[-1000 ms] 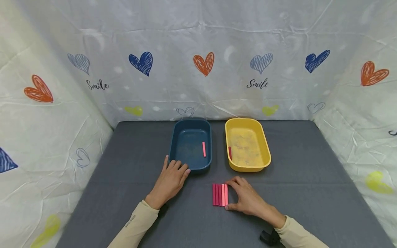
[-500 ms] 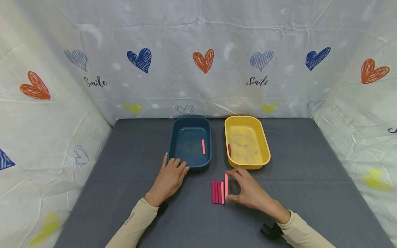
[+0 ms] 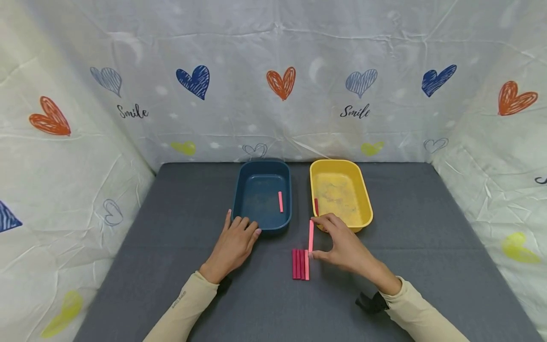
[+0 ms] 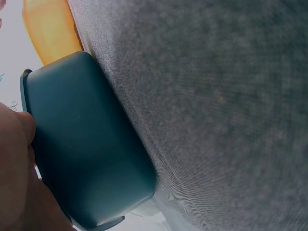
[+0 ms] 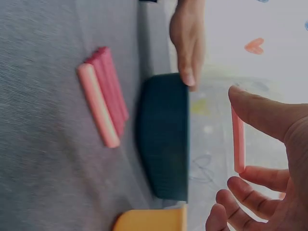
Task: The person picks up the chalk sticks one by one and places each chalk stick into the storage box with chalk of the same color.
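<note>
The right hand [image 3: 342, 244] is pinching a light pink stick [image 3: 311, 236] end to end between thumb and forefinger, holding it above the surface just ahead of the remaining sticks [image 3: 300, 264]. It looks light, stiff and possibly brittle, so an end pinch suits it. A second ago it was lying in that row. The left hand [image 3: 234, 244] is resting flat, fingertips touching the blue tray [image 3: 262, 228].

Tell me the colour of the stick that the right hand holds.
Light pink stick, pinched by the right hand; the head view shows it best.

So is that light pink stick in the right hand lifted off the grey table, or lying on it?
Lifted: the right hand pinches the light pink stick by its ends, clear of the grey table.
</note>
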Tool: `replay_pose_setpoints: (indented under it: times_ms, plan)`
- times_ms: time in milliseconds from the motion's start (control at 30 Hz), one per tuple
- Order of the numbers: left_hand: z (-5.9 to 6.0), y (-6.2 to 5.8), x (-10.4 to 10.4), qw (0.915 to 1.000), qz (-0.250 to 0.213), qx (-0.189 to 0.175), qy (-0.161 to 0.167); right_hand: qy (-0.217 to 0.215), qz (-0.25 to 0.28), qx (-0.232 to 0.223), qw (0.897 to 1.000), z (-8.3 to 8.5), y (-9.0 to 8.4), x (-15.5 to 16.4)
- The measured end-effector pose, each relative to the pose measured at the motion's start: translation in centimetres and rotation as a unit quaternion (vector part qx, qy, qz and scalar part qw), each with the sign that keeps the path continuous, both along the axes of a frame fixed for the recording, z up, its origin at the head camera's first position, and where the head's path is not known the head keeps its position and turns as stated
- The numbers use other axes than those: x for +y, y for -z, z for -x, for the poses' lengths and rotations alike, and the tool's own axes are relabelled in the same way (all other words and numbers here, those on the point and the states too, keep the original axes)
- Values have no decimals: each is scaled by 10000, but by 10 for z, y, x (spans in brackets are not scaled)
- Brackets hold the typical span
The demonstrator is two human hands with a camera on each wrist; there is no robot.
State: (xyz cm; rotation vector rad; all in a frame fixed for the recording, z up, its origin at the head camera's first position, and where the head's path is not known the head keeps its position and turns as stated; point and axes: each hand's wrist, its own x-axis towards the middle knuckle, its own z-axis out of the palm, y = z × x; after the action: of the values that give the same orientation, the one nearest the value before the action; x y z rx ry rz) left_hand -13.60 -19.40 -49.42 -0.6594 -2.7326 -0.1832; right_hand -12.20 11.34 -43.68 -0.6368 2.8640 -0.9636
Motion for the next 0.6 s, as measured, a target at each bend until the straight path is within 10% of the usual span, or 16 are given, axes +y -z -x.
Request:
replay_pose_setpoints:
  times_ms: [600]
  plan:
    - [0, 0, 0, 10000, -41, 10, -10, -195, 608, 39, 9980, 34, -21, -23]
